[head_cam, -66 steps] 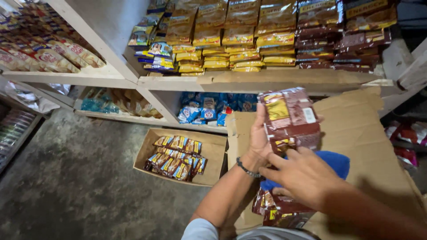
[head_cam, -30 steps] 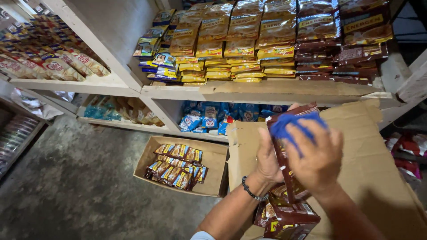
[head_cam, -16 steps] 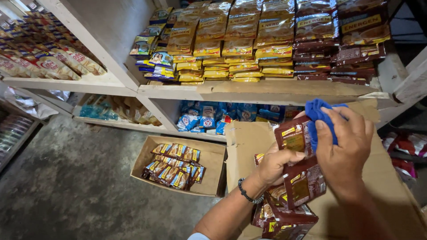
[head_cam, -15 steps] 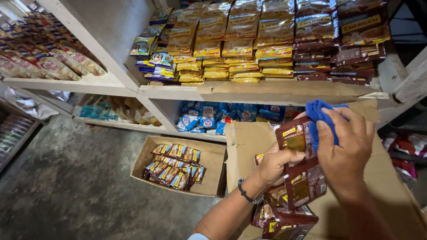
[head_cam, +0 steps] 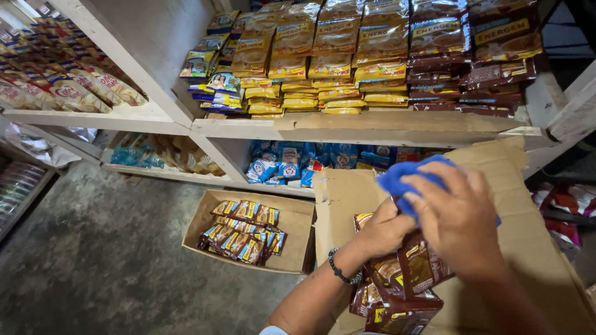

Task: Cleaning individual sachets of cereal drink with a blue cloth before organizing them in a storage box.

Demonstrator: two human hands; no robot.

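Left hand (head_cam: 385, 231) grip on glossy brown packets (head_cam: 410, 273), blue cloth (head_cam: 406, 180) atop.

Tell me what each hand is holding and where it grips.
The left hand grips a dark brown packet at its upper edge. The right hand presses a blue cloth onto the packet's top; its fingers cover the cloth.

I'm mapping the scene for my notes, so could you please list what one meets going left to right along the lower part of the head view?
Concrete floor → open box of brown packets → left hand → blue cloth → right hand
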